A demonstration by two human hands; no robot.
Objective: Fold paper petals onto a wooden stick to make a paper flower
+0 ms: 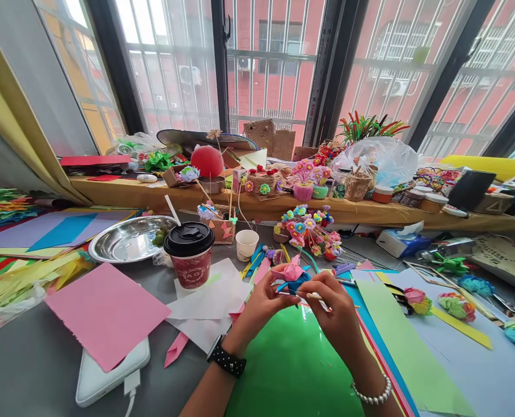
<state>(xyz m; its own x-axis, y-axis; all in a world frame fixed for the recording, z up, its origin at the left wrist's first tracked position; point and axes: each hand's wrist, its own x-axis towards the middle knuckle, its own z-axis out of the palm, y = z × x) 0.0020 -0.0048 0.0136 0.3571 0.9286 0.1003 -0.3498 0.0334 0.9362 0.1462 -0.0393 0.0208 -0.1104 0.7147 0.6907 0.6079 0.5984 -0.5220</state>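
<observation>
My left hand, with a black watch on its wrist, pinches a small folded blue paper piece with a pink folded paper flower on top of it. My right hand, wearing a pearl bracelet, is closed on the same blue piece from the right and also holds a thin stick. Both hands hover over a glossy green sheet on the grey table.
A red paper cup with black lid and a small white cup stand ahead. A metal dish, pink paper, a white power bank, coloured paper sheets, paper flower bouquets and a cluttered windowsill surround the hands.
</observation>
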